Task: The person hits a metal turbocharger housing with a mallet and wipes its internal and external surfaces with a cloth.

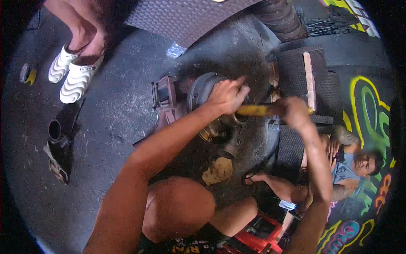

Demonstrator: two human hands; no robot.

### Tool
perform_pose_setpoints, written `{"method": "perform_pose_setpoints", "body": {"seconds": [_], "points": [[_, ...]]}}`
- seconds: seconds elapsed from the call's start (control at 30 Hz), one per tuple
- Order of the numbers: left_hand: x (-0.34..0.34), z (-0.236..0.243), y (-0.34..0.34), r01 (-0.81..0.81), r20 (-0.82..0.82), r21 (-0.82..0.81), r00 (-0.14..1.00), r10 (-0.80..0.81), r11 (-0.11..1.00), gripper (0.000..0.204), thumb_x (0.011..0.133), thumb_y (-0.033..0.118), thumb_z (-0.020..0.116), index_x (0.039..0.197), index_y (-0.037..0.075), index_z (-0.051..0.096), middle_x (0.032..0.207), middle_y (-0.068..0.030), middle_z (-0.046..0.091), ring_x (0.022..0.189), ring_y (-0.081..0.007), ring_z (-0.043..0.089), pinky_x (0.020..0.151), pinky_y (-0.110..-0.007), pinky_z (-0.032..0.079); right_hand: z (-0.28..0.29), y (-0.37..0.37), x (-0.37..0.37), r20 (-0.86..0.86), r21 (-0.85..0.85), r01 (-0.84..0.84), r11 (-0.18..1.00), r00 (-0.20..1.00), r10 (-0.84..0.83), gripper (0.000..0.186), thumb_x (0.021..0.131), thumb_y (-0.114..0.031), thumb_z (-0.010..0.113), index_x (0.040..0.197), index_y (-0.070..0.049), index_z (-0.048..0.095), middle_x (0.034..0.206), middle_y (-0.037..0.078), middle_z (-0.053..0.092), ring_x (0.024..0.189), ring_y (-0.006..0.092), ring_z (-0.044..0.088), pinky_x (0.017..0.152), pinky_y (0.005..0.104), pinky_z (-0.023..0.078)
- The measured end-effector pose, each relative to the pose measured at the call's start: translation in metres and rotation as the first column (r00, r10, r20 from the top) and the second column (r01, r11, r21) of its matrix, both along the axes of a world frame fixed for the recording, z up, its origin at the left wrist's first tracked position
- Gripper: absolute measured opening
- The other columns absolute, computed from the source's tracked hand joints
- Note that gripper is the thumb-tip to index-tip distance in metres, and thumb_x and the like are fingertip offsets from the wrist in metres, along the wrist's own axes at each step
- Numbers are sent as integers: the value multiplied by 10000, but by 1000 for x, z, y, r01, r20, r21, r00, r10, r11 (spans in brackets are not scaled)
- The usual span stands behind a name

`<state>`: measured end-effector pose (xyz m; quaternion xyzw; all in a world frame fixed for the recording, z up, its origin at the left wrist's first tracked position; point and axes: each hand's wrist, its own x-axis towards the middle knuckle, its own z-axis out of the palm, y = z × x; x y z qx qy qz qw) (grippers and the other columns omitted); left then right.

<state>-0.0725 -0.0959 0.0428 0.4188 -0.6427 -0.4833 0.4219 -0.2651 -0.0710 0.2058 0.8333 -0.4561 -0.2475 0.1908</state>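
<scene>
My left hand [228,96] rests over a round dark metal housing [202,91] with a bolted flange. Its fingers are bent; what they grip, if anything, is hidden. Closed and smeared by motion, my right hand [297,113] grips what looks like a hammer with a yellow shaft [253,110] and dark grip. The shaft runs toward my left hand, and its head cannot be made out. Below the hands are more rounded, greasy metal parts of the assembly [224,131]. A boxy metal bracket [165,93] adjoins the housing on the left.
A stained tan piece [218,170] lies by my knees. Beyond it, a person [344,169] sits at right; another stands in white clogs [78,80] at far left. A dark pipe-shaped part [55,131], woven furniture [182,19], stacked tires [281,19] and a red frame [262,233] surround me.
</scene>
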Motion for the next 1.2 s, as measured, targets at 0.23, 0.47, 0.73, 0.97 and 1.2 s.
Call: {"method": "perform_pose_setpoints", "body": {"seconds": [0.23, 0.47, 0.73, 0.97, 1.2], "points": [[7, 6, -3, 24, -68, -2, 997, -24, 1000, 455, 842, 306, 411, 1234, 89, 490, 868, -286, 589, 860, -449, 559, 827, -495, 427, 6, -21, 10, -187, 80, 424, 902, 895, -404, 249, 685, -82, 649, 933, -97, 660, 865, 184, 630, 861, 343, 605, 732, 403, 486], [1, 5, -1, 45, -32, 20, 999, -44, 999, 512, 850, 391, 417, 1224, 48, 485, 896, -281, 596, 898, -428, 562, 844, -493, 412, 18, -13, 14, -46, 139, 579, 803, 814, -579, 317, 695, -8, 577, 998, -88, 625, 950, 182, 596, 955, 358, 554, 832, 398, 453], [-5, -8, -3, -16, -18, -46, 1000, 16, 999, 514, 848, 404, 420, 1223, 59, 495, 883, -273, 604, 874, -424, 579, 830, -493, 431, 4, 0, 15, -89, 99, 302, 948, 952, -294, 281, 724, -202, 687, 928, -24, 615, 907, 168, 629, 884, 317, 607, 768, 404, 473], [-4, -3, -2, 1, -66, -12, 998, -2, 1000, 497, 846, 376, 418, 1198, 38, 505, 858, -286, 595, 858, -442, 568, 825, -479, 437, 17, -5, 45, -12, 147, 485, 862, 872, -489, 265, 714, -245, 681, 824, -10, 624, 855, 203, 617, 790, 361, 613, 723, 433, 483], [1, 2, -1, 2, -27, -33, 1000, -3, 999, 489, 850, 370, 406, 1199, 41, 504, 885, -287, 595, 882, -436, 565, 832, -494, 428, 8, -12, 10, 46, 157, 550, 821, 826, -562, 430, 735, -436, 688, 800, -12, 669, 790, 206, 639, 747, 327, 638, 674, 406, 482]]}}
